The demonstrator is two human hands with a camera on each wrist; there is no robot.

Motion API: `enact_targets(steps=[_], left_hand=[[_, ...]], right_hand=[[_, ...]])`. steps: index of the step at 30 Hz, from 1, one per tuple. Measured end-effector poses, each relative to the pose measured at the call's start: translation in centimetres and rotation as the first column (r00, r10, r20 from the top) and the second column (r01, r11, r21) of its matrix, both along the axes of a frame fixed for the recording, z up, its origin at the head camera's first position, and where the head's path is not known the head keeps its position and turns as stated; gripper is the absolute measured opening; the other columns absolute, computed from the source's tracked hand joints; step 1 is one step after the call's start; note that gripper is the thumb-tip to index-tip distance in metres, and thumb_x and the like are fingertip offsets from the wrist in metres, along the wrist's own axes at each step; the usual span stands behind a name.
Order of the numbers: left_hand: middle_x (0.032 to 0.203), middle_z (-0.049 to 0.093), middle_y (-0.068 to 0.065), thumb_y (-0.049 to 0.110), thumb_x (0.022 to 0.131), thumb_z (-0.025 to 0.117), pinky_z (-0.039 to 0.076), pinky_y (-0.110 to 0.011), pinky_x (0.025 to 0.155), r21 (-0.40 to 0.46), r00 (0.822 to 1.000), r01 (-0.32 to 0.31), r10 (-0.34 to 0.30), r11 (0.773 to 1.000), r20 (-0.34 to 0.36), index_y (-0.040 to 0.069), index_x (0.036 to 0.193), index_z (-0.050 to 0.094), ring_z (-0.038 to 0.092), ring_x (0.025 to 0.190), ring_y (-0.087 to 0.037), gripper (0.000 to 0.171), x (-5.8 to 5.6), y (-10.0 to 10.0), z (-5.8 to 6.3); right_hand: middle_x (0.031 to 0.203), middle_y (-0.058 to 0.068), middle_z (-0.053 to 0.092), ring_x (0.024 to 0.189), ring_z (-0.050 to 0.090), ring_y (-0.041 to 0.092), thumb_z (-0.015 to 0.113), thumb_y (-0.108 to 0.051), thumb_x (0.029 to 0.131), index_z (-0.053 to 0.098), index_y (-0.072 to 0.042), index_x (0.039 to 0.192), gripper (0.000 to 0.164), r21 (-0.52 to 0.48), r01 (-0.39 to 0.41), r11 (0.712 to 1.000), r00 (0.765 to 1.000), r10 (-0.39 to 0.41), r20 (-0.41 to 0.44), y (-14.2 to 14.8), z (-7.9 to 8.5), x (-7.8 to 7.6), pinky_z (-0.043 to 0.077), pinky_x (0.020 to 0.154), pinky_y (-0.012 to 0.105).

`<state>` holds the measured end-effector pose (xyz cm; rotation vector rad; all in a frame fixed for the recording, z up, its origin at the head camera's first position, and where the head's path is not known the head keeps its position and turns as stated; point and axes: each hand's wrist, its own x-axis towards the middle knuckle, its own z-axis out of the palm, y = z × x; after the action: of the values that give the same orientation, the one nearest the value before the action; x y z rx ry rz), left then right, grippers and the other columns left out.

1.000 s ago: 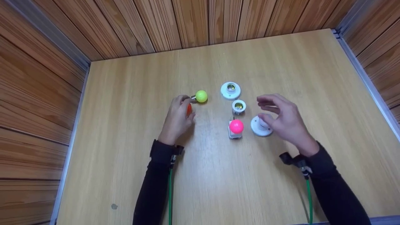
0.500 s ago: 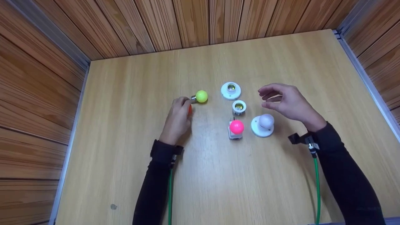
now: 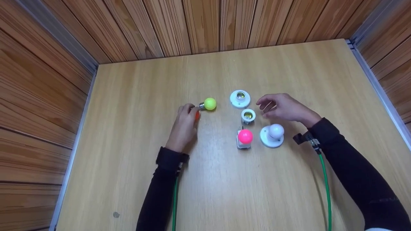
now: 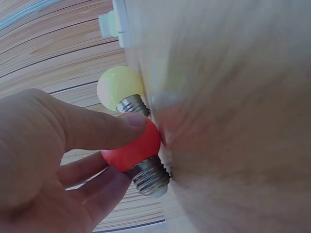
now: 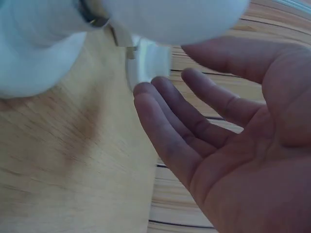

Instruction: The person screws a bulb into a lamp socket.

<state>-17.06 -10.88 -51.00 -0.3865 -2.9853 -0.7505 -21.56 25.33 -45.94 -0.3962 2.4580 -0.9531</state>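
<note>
My left hand (image 3: 183, 126) pinches a red light bulb (image 4: 133, 148) by its round globe, thumb on top and fingers beneath; its screw end touches or nearly touches the table. Right beside it lies a yellow bulb (image 3: 210, 104) on its side. My right hand (image 3: 285, 107), fingers loosely bent, hovers without holding anything near a small white socket (image 3: 248, 116) with a bare opening. Just below that hand, a white bulb (image 3: 276, 131) stands in a round white lamp base (image 3: 266, 142). A pink bulb (image 3: 245, 136) sits in a white plug-like holder (image 3: 244, 146).
Behind the small socket is another round lamp base (image 3: 240, 100), no bulb in it. Wood-plank walls (image 3: 205, 25) enclose the wooden table (image 3: 218, 192) at the back and sides. Green cables (image 3: 327, 189) run from both wrists.
My right hand has come off the white bulb, lifted away, then shifted left toward the small socket. My left hand stays on the red bulb. The head view tilts slightly.
</note>
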Motion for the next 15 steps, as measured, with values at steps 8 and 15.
enact_targets(steps=[8, 15], left_hand=[[0.13, 0.065, -0.019, -0.013, 0.094, 0.064, 0.06, -0.043, 0.104, -0.028, 0.998, 0.036, -0.037, 0.999, -0.05, 0.001, 0.137, 0.066, 0.062, 0.121, -0.036, 0.045, 0.0, -0.2, -0.8], [0.128, 0.066, -0.017, -0.008, 0.098, 0.063, 0.059, -0.043, 0.103, -0.017, 1.0, 0.02, -0.02, 1.0, 0.019, 0.004, 0.139, 0.065, 0.062, 0.119, -0.034, 0.043, -0.4, -0.2, -0.6]], right_hand=[[0.127, 0.018, 0.074, 0.121, 0.072, 0.034, 0.076, 0.003, 0.09, 0.064, -0.016, 0.145, 0.059, -0.052, -0.155, 0.987, 0.985, 0.158, 0.075, -0.8, -1.7, -1.2, 0.059, 0.108, 0.052], [0.128, 0.013, 0.075, 0.12, 0.072, 0.031, 0.081, -0.004, 0.091, 0.062, -0.023, 0.148, 0.063, -0.041, -0.208, 0.977, 0.972, 0.211, 0.107, -1.2, -1.7, -2.1, 0.058, 0.107, 0.048]])
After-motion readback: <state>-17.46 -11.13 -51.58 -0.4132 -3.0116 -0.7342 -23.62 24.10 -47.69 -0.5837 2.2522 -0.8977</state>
